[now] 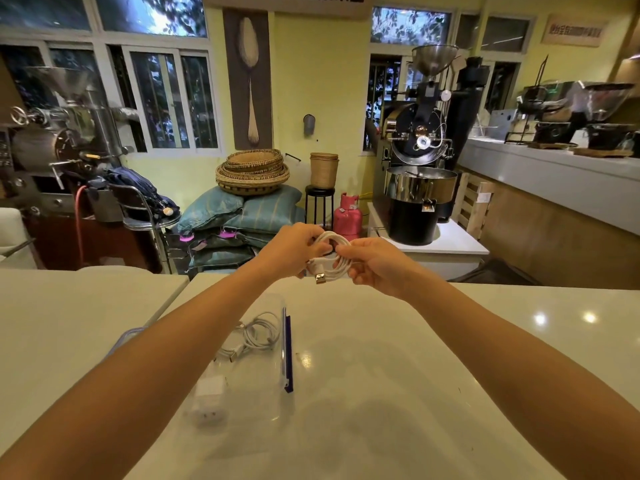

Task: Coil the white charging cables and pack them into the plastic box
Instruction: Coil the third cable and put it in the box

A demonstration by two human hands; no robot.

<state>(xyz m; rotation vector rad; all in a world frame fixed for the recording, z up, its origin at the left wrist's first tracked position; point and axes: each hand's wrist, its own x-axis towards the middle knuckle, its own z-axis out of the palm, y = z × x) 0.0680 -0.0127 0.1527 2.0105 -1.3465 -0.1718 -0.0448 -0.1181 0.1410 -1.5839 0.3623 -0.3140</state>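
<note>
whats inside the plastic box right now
Inside the box lie one coiled white cable and a white charger. The left forearm covers the box's left side, so anything there is hidden.

I am holding a coiled cable (330, 258) between my left hand (294, 249) and right hand (375, 265), above the far edge of the surface (415, 375). Nearer me and to the left, the plastic box (242, 368) is sitting on the surface, with another cable (258, 336) and a charger (209, 389) lying in it.
</note>
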